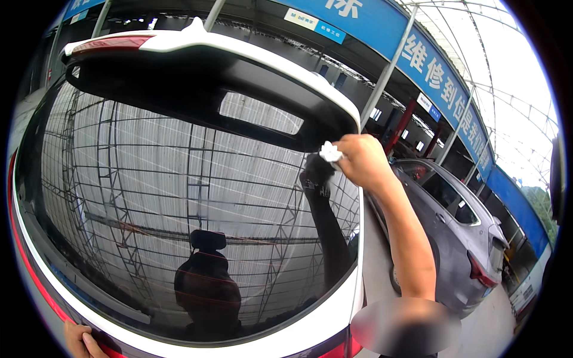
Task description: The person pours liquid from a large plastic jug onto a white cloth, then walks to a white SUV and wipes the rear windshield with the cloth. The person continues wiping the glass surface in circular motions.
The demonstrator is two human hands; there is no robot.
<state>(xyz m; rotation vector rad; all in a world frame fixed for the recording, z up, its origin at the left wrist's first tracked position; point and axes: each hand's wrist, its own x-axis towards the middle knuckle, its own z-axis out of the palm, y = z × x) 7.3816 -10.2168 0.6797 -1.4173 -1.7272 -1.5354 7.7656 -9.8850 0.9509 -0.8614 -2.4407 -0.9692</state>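
At the lower left, the left hand (82, 341) rests at the red strip (48, 293) bordering a white car's tailgate (325, 325). Its fingers are bent, and the picture's rim cuts it off; whether they grip or merely lean cannot be told.

Above it spreads the dark rear window (239, 191), broad and curved, framed by the white body. Its glass reflects a lattice roof and a dark raised arm; a headrest shows through it.

At the window's upper right edge, just below the overhanging spoiler (256, 71), the right hand (365, 160) pinches a crumpled white wad (329, 152). The fingers are bunched together, and the wad sits close against its own reflection, though firm contact with the glass is hard to judge. The spoiler limits room above the hand; leftward and downward, the glass runs on broadly. The forearm reaches up outside the car's right edge, its lower end beside a blurred patch.

Beyond that edge, a strip of floor (377, 262) separates the white car from a grey car (447, 232). Farther back stand slanting posts and a long blue sign band (373, 33) beneath a pale, framed roof.
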